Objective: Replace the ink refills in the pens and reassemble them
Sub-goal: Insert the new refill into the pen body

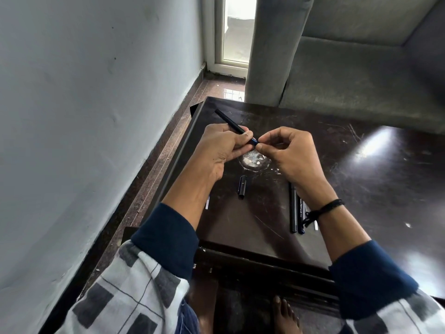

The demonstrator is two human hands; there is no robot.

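At 12 o'clock, grips black plastic pen barrel [230, 124] in left hand [224, 148], pinches blue tip [254, 141] with right hand [289, 154]; risks jamming if tilted.

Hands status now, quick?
Left hand: grips the black pen barrel.
Right hand: pinches the same barrel's front end.

Held pen [228, 121]: black, blue at the tip end
Pen cap [242, 186]: black
Lying pens [293, 208]: black, one with white lettering
Table [361, 189]: dark brown, pale scratches, whitish worn patch
Wrist cord [325, 208]: black
Cuffs [168, 237]: navy
Sleeves [125, 290]: white, grey and black blocks, thin dark lines
Sofa [349, 75]: grey
Wall [84, 92]: pale grey
Floor [154, 169]: reddish-brown, speckled
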